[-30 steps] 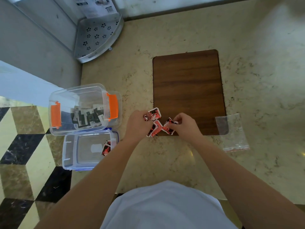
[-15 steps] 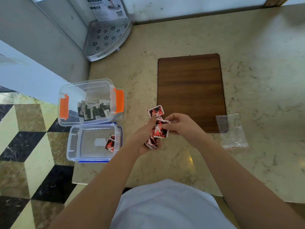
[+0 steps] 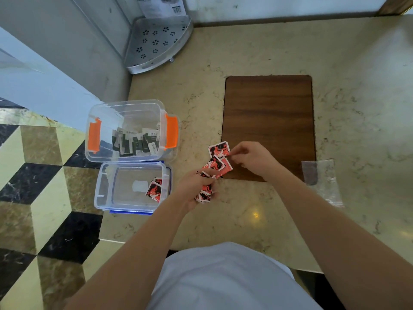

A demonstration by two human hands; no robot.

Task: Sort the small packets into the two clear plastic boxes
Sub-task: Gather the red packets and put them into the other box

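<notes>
My left hand [image 3: 194, 188] grips a bunch of red-and-black packets [image 3: 205, 191] just right of the blue-rimmed clear box [image 3: 105, 191]. That box holds a couple of red packets [image 3: 154, 189] at its right end. My right hand [image 3: 253, 159] pinches more red packets [image 3: 219, 156] at the near left corner of the wooden board [image 3: 268, 113]. Behind the blue-rimmed box stands the clear box with orange latches [image 3: 93, 137], which holds several black-and-white packets [image 3: 136, 142].
An empty clear zip bag [image 3: 321, 180] lies on the marble counter right of the board. A grey perforated corner shelf [image 3: 156, 41] sits at the back left against the wall. The counter's left edge drops to a tiled floor [image 3: 33, 198] beside the boxes.
Both hands drew back from the board's near edge with the red packets; my left hand lowered toward the blue-rimmed box with its bunch, while my right hand keeps packets by the board's corner.
</notes>
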